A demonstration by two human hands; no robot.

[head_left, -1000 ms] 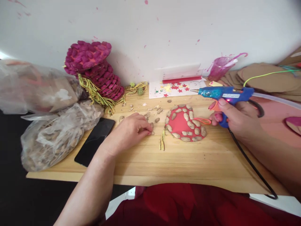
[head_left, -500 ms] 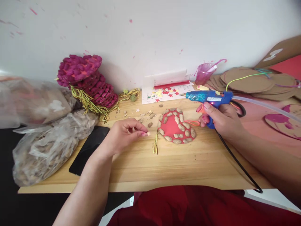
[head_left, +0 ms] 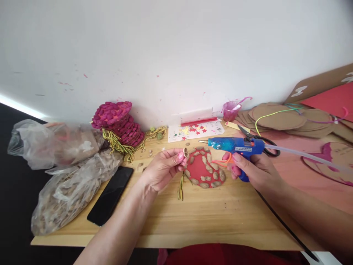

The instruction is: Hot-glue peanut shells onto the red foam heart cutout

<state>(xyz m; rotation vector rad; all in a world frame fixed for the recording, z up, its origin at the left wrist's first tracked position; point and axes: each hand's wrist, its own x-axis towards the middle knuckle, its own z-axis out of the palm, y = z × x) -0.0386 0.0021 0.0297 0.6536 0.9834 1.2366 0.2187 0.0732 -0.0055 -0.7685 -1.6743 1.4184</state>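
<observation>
Pinched between the thumb and fingers of my left hand (head_left: 167, 163) is a peanut shell half (head_left: 185, 152), its hollow side showing. My right hand (head_left: 255, 169) grips a blue glue gun (head_left: 234, 145) by its handle, with the nozzle pointing left above the table. Below and between the hands lies a red disc (head_left: 197, 169) edged with peanut shells, more of them set across its right part. A yellow-green tassel (head_left: 181, 187) hangs from the disc's left side, and an orange loop (head_left: 220, 162) reaches from its right side towards my right hand.
Left are a black phone (head_left: 110, 195), a plastic bag of shells (head_left: 74, 195) and stacked magenta discs (head_left: 116, 121). Paper stars lie on a white sheet (head_left: 173, 136) at the back. Scissors (head_left: 271, 147), a pink-stained cup (head_left: 231, 111) and cardboard discs (head_left: 278, 116) are on the right.
My left hand has moved right and up to the disc's left edge, with the shell turned upward. The glue gun's nozzle has come closer to the shell. The head view has shifted.
</observation>
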